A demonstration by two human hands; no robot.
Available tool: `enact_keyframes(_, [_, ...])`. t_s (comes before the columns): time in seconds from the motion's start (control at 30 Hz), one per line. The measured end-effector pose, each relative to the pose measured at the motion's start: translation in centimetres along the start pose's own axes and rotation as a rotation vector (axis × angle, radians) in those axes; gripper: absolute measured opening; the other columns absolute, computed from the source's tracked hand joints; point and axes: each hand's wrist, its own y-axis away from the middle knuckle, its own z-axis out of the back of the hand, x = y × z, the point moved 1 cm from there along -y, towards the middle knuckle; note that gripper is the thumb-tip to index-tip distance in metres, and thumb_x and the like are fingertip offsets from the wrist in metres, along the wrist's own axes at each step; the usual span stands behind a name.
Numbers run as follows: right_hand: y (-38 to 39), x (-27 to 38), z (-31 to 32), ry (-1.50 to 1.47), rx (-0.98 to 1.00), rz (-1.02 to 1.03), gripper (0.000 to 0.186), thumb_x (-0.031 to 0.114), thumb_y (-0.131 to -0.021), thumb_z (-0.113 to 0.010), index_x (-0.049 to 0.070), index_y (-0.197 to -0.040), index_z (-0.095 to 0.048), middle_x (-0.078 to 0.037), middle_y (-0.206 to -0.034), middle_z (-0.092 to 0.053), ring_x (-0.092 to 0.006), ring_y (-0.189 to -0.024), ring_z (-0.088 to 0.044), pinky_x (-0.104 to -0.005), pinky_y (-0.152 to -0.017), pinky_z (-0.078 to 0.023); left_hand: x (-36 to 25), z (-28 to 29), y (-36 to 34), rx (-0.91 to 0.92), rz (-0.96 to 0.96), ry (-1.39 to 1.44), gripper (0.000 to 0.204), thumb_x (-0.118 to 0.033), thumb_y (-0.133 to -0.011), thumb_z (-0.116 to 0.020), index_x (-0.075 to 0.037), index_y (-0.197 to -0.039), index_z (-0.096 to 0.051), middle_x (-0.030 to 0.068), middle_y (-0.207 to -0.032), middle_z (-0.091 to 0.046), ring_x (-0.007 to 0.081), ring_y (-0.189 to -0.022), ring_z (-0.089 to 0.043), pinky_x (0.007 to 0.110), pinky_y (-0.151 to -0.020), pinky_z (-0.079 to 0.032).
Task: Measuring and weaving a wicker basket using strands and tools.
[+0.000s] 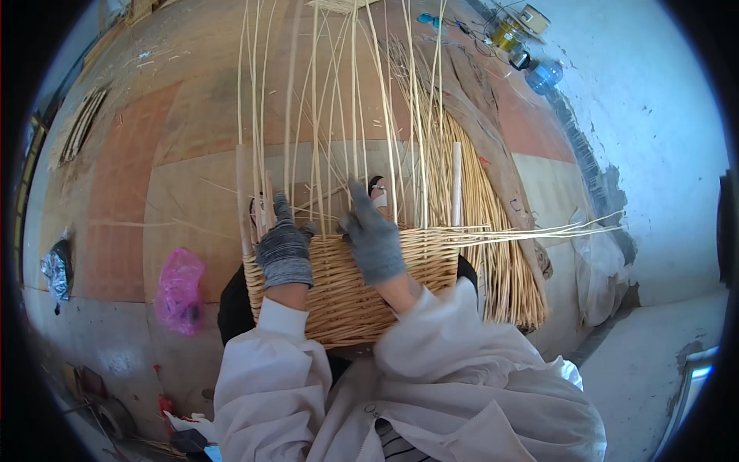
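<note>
Wicker, pale and half-woven, forms the rectangular basket [362,285] on our lap; our grey-gloved left hand [283,250] pinches an upright stake [262,196], our right hand [375,240] presses the long weaver strands [539,229], apparently mid-row; next, thread them behind a stake

Pale straw woven basket [362,285], grey knit gloves, white sleeves, pink bag [178,289]
</note>
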Motion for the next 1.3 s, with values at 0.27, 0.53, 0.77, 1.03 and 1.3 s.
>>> enact_keyframes(0.27, [0.2, -4.7, 3.8, 0.287, 0.070, 0.169, 0.032, 0.007, -0.067, -0.064, 0.003, -0.098, -0.060, -0.013, -0.081, -0.061, -0.0285, -0.077, -0.057, -0.0369, -0.070, -0.047, -6.7, -0.6, 6.5, -0.340, -0.699, 0.079, 0.037, -0.018, -0.069, -0.067, -0.012, -0.105, -0.060, 0.0087, -0.101, -0.057, 0.0262, -0.097, -0.054, 0.041, -0.085, -0.043])
enact_keyframes(0.53, [0.8, -3.1, 5.4, 0.215, -0.264, 0.296, 0.029, 0.004, -0.063, -0.063, 0.004, -0.092, -0.059, -0.014, -0.088, -0.058, -0.0297, -0.082, -0.056, -0.0374, -0.072, -0.046, 2.1, 0.8, 8.0, -0.398, -0.100, 1.723, 0.040, -0.015, -0.077, -0.063, -0.003, -0.113, -0.050, 0.0076, -0.102, -0.056, 0.0230, -0.093, -0.055, 0.037, -0.088, -0.041])
enact_keyframes(0.77, [3.7, 2.8, -0.8, -0.062, -0.034, 0.304, 0.017, 0.005, -0.075, -0.061, 0.008, -0.092, -0.061, -0.007, -0.092, -0.059, -0.0247, -0.085, -0.057, -0.0350, -0.076, -0.047, 5.3, 4.2, 5.5, -0.007, -0.099, 0.912, 0.048, -0.003, -0.075, -0.064, 0.001, -0.119, -0.046, 0.0089, -0.103, -0.058, 0.0132, -0.090, -0.053, 0.024, -0.081, -0.043])
enact_keyframes(1.03, [1.3, 12.8, -8.0, -0.265, -0.027, 0.359, 0.028, 0.013, -0.077, -0.058, 0.006, -0.103, -0.054, -0.012, -0.090, -0.058, -0.0311, -0.088, -0.056, -0.0376, -0.080, -0.046, 12.7, -3.7, 4.8, -0.167, -0.002, 1.554, 0.046, -0.022, -0.078, -0.062, 0.000, -0.116, -0.051, 0.0152, -0.104, -0.059, 0.0249, -0.094, -0.056, 0.033, -0.083, -0.044])
enact_keyframes(1.3, [1.0, 2.8, -4.6, -1.339, 0.189, -0.717, 0.019, 0.013, -0.085, -0.058, -0.003, -0.095, -0.060, -0.014, -0.092, -0.063, -0.0211, -0.085, -0.061, -0.0304, -0.073, -0.053, 5.4, 3.7, 6.4, -0.383, -0.134, 0.178, 0.050, -0.018, -0.076, -0.063, -0.004, -0.122, -0.048, 0.0179, -0.107, -0.057, 0.0301, -0.095, -0.055, 0.037, -0.085, -0.042])
